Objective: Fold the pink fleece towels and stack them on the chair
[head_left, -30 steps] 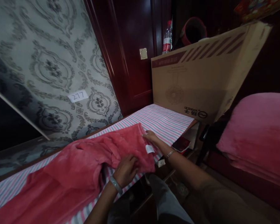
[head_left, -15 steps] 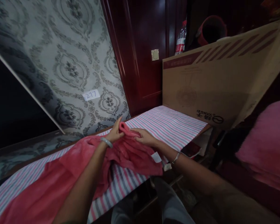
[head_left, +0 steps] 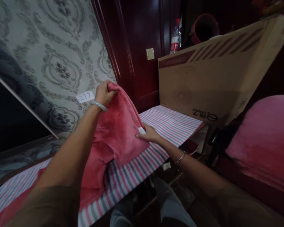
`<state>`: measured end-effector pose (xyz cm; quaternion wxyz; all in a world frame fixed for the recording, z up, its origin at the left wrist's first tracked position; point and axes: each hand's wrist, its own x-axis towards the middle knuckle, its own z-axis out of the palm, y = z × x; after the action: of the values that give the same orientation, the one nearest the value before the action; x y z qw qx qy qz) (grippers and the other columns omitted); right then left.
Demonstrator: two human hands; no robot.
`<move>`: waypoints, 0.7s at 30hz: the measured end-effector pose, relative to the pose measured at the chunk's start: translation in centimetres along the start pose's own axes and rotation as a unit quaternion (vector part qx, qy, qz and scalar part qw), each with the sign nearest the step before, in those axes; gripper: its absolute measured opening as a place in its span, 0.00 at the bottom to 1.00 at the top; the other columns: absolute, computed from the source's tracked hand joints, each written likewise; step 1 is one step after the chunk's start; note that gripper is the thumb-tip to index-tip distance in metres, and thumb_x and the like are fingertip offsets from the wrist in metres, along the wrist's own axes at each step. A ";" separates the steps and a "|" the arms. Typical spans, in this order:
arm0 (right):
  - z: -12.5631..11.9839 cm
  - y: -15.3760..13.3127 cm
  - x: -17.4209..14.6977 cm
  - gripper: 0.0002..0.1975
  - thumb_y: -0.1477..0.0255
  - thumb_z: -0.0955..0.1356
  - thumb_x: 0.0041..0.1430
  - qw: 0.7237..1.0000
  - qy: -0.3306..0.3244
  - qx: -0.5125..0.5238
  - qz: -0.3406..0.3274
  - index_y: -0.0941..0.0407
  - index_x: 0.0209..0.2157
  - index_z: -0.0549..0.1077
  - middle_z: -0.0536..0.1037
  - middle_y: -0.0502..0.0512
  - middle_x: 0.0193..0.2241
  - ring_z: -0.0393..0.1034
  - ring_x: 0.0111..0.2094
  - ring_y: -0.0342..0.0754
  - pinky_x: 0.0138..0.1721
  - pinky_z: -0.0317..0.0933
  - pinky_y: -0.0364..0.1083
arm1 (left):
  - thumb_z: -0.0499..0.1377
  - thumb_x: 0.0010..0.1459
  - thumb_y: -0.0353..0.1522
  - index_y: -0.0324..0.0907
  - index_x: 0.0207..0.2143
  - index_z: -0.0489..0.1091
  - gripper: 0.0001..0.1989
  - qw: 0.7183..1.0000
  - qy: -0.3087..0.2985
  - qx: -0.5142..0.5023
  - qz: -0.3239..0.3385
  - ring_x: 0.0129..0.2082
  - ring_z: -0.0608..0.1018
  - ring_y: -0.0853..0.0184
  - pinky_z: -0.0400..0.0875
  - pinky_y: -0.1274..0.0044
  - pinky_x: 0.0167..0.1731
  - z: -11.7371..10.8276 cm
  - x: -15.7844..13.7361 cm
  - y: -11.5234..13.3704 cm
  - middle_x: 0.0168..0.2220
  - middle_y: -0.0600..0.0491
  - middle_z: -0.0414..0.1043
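Observation:
A soft pink fleece garment (head_left: 125,132) is stretched between my two hands above a striped cloth (head_left: 172,123). My left hand (head_left: 104,93) is raised near the wallpaper and pinches the garment's top edge. Lower and to the right, my right hand (head_left: 150,134) grips the other end of that edge, beside a small white label (head_left: 141,130). The lifted part hangs as a flat panel. The remaining fabric lies in folds on the striped cloth, partly hidden behind my left forearm. I cannot tell exactly what kind of garment it is.
Behind the striped cloth stands a large cardboard box (head_left: 196,85), with a plastic bottle (head_left: 175,37) at its back edge. A stack of folded pink fleece (head_left: 264,135) is on the right. A dark screen (head_left: 11,116) stands at the left against patterned wallpaper (head_left: 61,69).
My left hand has risen up and left with the garment's edge, while my right hand has stayed low. The bunched edge is now pulled out straight between them.

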<state>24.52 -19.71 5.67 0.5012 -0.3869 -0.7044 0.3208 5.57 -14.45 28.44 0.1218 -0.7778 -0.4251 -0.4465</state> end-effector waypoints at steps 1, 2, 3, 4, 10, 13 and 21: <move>0.0 0.1 -0.2 0.27 0.65 0.74 0.44 0.999 0.014 -0.027 0.014 0.57 0.47 0.72 0.78 0.53 0.40 0.71 0.40 0.52 0.44 0.64 0.49 | 0.58 0.51 0.33 0.38 0.31 0.67 0.07 1.000 0.003 0.019 0.010 0.34 0.70 0.71 0.65 0.75 0.42 -0.3 0.9 0.3 0.28 0.59 0.64; -0.1 0.0 -0.4 0.22 0.67 0.73 0.45 0.999 0.028 -0.040 0.019 0.57 0.44 0.73 0.78 0.51 0.36 0.71 0.37 0.50 0.42 0.63 0.47 | 0.52 0.56 0.31 0.35 0.33 0.67 0.08 0.999 0.001 0.036 0.017 0.36 0.71 0.72 0.64 0.73 0.45 -0.5 1.7 0.6 0.29 0.59 0.64; -0.1 -0.1 -0.6 0.17 0.69 0.71 0.47 0.999 0.041 -0.032 0.016 0.56 0.41 0.74 0.78 0.50 0.34 0.70 0.35 0.49 0.40 0.63 0.46 | 0.47 0.59 0.30 0.33 0.34 0.67 0.11 0.998 -0.003 0.054 0.020 0.38 0.71 0.72 0.62 0.71 0.46 -0.6 2.3 0.7 0.30 0.58 0.64; -0.2 -0.3 -0.7 0.13 0.71 0.70 0.48 0.999 0.051 -0.003 0.009 0.56 0.38 0.74 0.77 0.49 0.33 0.69 0.35 0.48 0.40 0.62 0.45 | 0.45 0.60 0.28 0.32 0.35 0.68 0.13 0.997 -0.005 0.071 0.018 0.39 0.72 0.72 0.61 0.69 0.47 -0.7 2.8 0.8 0.30 0.58 0.64; -2.7 -2.7 -2.6 0.13 0.62 0.69 0.49 0.955 0.068 0.283 0.051 0.56 0.33 0.69 0.69 0.44 0.21 0.59 0.19 0.39 0.20 0.56 0.39 | 0.64 0.51 0.32 0.44 0.31 0.69 0.06 0.984 0.024 0.175 -0.021 0.45 0.74 0.58 0.67 0.65 0.48 1.1 4.8 0.7 0.39 0.50 0.71; -4.7 -1.8 -3.8 0.14 0.61 0.71 0.47 0.935 0.097 0.330 0.090 0.55 0.30 0.68 0.64 0.42 0.16 0.54 0.14 0.37 0.14 0.52 0.39 | 0.62 0.54 0.31 0.44 0.37 0.71 0.06 0.986 -0.028 0.146 -0.082 0.48 0.74 0.56 0.66 0.63 0.50 5.8 5.3 1.3 0.45 0.47 0.70; -6.3 8.1 -6.9 0.14 0.63 0.72 0.41 0.882 0.191 0.317 0.291 0.55 0.25 0.67 0.65 0.43 0.11 0.55 0.10 0.38 0.11 0.51 0.39 | 0.62 0.51 0.29 0.39 0.34 0.73 0.06 0.930 -0.364 -0.042 -0.007 0.38 0.77 0.63 0.71 0.72 0.44 19.3 -5.9 5.4 0.35 0.50 0.74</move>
<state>33.65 -21.28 -2.43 0.6062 -0.4490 -0.3116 0.5777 19.74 -9.98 13.73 -0.0771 -0.8886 -0.4265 -0.1505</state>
